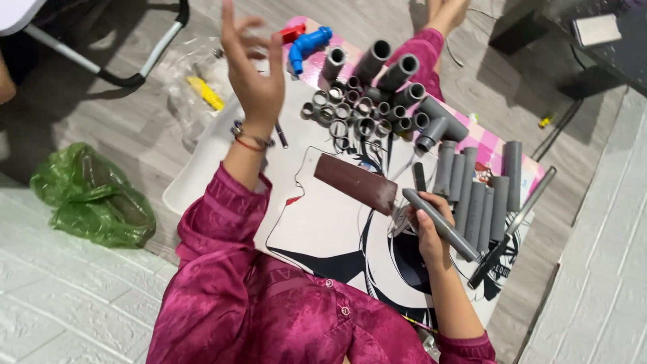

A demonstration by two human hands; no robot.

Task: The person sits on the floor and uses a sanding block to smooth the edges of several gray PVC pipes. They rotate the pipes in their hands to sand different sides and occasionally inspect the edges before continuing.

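Your fingers (pixel 431 219) on the right hand (pixel 429 232) are curled tight around a short grey pipe (pixel 441 226), which lies slanted across your palm with one end toward the brown strip and the other sticking out past your knuckles toward the lower right. The same hand also pinches the near end of a brown rectangular strip (pixel 356 183), which looks like sandpaper and slants up to the left over the white board (pixel 317 229) with its black line drawing. Your left hand (pixel 253 71) is raised well above the board, fingers spread and loosely bent, holding nothing, with bracelets (pixel 251 137) at the wrist and a magenta sleeve (pixel 216 229) below. Just right of your right hand a row of cut grey pipe lengths (pixel 478 192) lies side by side, and a long thin grey rod (pixel 529 199) rests beside them. Further up the board sits a cluster of short grey ring pieces (pixel 354 111), with larger grey pipe fittings (pixel 394 74) and a grey T-joint (pixel 438 125) near them. A blue fitting (pixel 306 46) and a small red piece (pixel 292 32) lie at the far edge. A crumpled green plastic bag (pixel 91 195) sits on the floor to your left, well apart from the board, and a yellow object (pixel 204 92) lies inside clear wrapping near the raised hand.
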